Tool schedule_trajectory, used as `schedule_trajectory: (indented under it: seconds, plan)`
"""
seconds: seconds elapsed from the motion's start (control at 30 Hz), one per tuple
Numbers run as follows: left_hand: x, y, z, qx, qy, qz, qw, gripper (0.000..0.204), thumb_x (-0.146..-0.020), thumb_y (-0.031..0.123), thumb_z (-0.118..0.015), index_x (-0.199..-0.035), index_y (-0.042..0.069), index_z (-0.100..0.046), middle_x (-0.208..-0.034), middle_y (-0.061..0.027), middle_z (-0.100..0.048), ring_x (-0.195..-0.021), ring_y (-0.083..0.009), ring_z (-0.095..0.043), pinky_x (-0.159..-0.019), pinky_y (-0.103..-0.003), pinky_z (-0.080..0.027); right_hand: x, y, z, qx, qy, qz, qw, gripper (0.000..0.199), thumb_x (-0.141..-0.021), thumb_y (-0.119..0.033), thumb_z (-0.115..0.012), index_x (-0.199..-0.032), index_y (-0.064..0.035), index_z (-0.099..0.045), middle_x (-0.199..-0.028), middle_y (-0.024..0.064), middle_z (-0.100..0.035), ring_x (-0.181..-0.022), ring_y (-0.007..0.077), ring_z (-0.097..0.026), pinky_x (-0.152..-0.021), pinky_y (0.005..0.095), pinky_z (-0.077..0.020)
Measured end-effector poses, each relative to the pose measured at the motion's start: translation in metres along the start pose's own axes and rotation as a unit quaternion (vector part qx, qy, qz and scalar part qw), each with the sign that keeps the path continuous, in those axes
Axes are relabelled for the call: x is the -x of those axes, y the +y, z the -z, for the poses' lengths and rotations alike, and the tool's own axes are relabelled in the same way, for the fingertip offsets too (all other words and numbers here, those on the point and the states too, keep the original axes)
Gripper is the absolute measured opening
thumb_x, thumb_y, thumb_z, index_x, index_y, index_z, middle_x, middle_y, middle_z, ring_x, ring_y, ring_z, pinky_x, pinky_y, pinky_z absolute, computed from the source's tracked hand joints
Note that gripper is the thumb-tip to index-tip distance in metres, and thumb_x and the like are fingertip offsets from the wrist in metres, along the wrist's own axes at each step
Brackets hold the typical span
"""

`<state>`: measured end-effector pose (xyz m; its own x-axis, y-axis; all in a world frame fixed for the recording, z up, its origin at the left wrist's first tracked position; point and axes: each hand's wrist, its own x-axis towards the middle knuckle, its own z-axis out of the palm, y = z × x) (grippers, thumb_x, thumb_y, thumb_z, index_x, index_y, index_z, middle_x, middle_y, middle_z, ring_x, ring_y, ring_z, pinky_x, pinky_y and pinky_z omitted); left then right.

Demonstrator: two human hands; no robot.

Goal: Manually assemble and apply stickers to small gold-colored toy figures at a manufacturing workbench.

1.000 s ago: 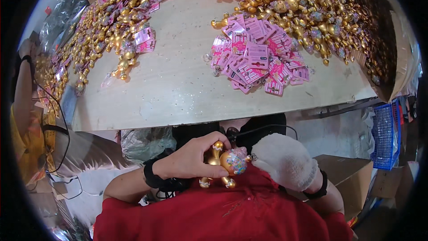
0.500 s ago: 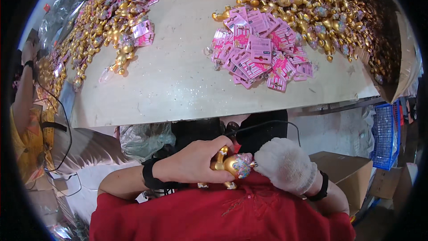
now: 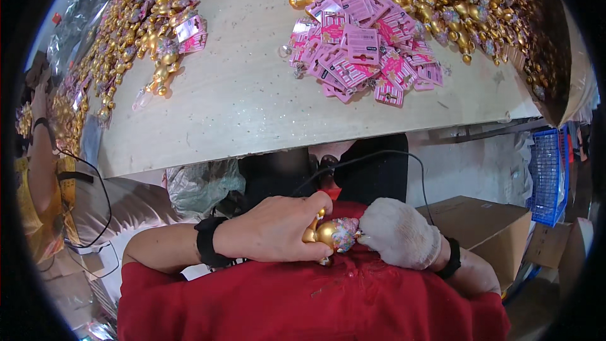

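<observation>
Here, what we see:
Left hand: bare, we close it around a gold toy.
Right hand: gloved, pinching the toy's glittery end.
Toy: at our lap, below the surface.
Risk: we judge the glove's loose grip may slip, dropping it.
Surface: pink cards, gold heaps.

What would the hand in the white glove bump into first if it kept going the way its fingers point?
The gloved right hand points toward the person's left, so it would meet the gold, glittery ornament first, already at its fingers; behind it is the bare left hand.
</observation>
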<state>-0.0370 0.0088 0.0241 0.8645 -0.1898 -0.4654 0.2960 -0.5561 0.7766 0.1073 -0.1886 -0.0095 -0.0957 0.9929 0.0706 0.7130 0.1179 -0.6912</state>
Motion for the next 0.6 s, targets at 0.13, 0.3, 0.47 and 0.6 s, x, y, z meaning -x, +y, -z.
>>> schedule_trajectory:
  seconds: [0.13,0.3,0.47,0.6]
  plan:
    - [-0.002,-0.004,-0.006,-0.020,0.012,-0.008,1.000,0.055,-0.078,0.039,-0.070,-0.107,0.003,-0.042,-0.077,-0.0200,-0.061,-0.072,-0.0392,-0.061,-0.062,-0.044,-0.048,0.000,0.002,-0.003,-0.028,0.013,0.045,0.999,0.012,-0.080,-0.018,-0.061,-0.077,-0.0066,-0.056,-0.073,0.0105,-0.053,-0.070,0.0303,-0.054,-0.066,0.0405,-0.0444]
    - [-0.004,-0.003,-0.008,-0.036,0.006,-0.005,0.999,0.052,-0.079,0.039,-0.070,-0.108,0.003,-0.044,-0.076,-0.0190,-0.061,-0.071,-0.0389,-0.062,-0.061,-0.044,-0.048,0.006,0.008,-0.014,-0.099,0.013,-0.033,0.994,0.014,-0.084,-0.019,-0.058,-0.082,-0.0054,-0.058,-0.077,0.0123,-0.055,-0.075,0.0312,-0.056,-0.067,0.0422,-0.0455]
    - [0.003,0.007,0.013,-0.036,0.040,0.006,0.999,0.050,-0.079,0.037,-0.067,-0.107,0.002,-0.044,-0.085,-0.0214,-0.062,-0.080,-0.0393,-0.061,-0.067,-0.044,-0.049,-0.006,0.008,0.008,-0.255,-0.010,-0.137,0.957,0.018,-0.084,-0.019,-0.063,-0.092,-0.0028,-0.059,-0.080,0.0130,-0.057,-0.078,0.0300,-0.059,-0.070,0.0395,-0.0472]
    - [0.035,-0.022,0.064,-0.031,0.325,-0.019,0.945,0.057,-0.073,0.031,-0.076,-0.115,0.004,-0.048,-0.090,-0.0093,-0.061,-0.077,-0.0173,-0.063,-0.069,-0.030,-0.050,-0.004,0.024,0.035,-0.497,0.172,-0.118,0.842,0.068,-0.073,-0.021,-0.073,-0.131,0.0004,-0.045,-0.124,0.0137,-0.054,-0.111,0.0232,-0.056,-0.093,0.0333,-0.0446]
